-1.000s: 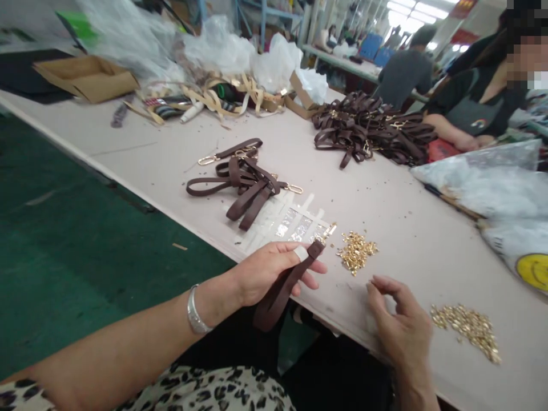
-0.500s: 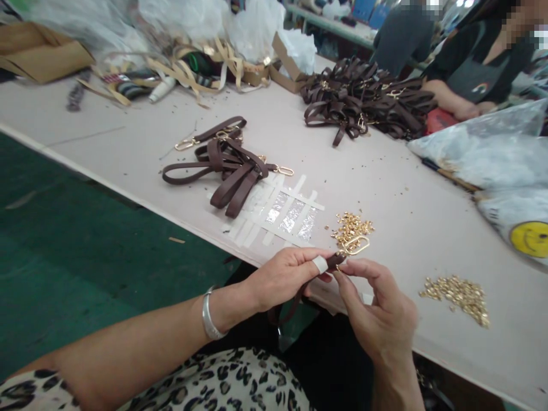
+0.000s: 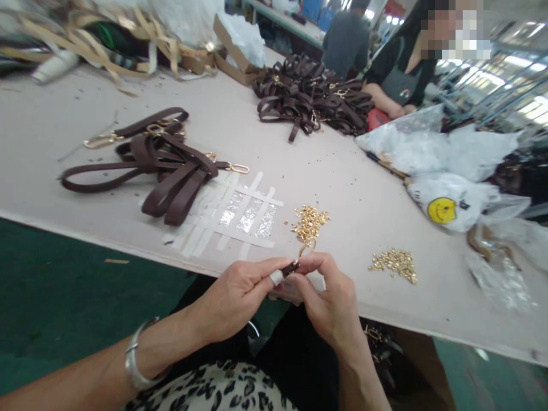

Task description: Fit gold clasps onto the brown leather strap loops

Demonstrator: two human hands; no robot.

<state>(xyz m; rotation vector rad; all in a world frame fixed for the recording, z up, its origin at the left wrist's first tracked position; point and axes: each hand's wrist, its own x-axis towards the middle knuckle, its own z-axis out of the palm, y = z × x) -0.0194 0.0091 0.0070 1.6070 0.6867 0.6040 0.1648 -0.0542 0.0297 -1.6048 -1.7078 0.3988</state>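
Bench (image 3: 385, 188): pale, strewn with brown strap bundles.
Left hand (image 3: 240, 294): closed, pinching strap end (image 3: 292, 268) just off the near bench edge.
Right hand (image 3: 327, 297): closed on the same end, opposite, touching.
Gold clasp (image 3: 306, 248): points away, toward rivet pile (image 3: 310, 221).

Strap end (image 3: 293, 267), pinched between left hand (image 3: 240, 294) and right hand (image 3: 329, 302): dark brown leather-like material, smooth, low sheen. Clasp ring (image 3: 306, 248) on it: polished gold-tone metal. Loose fittings (image 3: 310, 221): same bright gold metal, glossy. Tabletop (image 3: 363, 188): matt pale board, speckled with debris. Tape strips (image 3: 240, 212): clear glossy film over matt white paper. Bags (image 3: 432, 148): thin crinkled translucent plastic. Bracelet (image 3: 133, 359): shiny silver metal
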